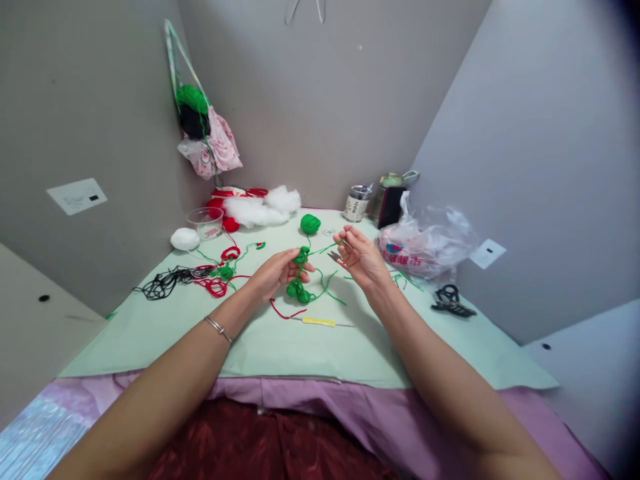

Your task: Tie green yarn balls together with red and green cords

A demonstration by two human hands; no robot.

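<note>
My left hand (277, 270) is closed on a small green crocheted piece (299, 279) that hangs from its fingers above the pale green mat (310, 347). A green yarn strand (325, 249) runs from the piece to my right hand (361, 256). That hand pinches the strand and also holds small metal snips (334, 256), whose blades point toward the strand. The yarn leads back to a green yarn ball (310, 224). A yellow-handled crochet hook (320, 322) lies on the mat below my hands, next to a red yarn scrap (286, 312).
Black yarn (165, 281) and red yarn (215, 287) tangle at the left. White stuffing (260, 208), a clear cup (206, 222) and a tin (356, 203) stand at the back. A plastic bag (425, 245) and a black clip (451, 301) lie at the right. A bag (205, 137) hangs on the wall.
</note>
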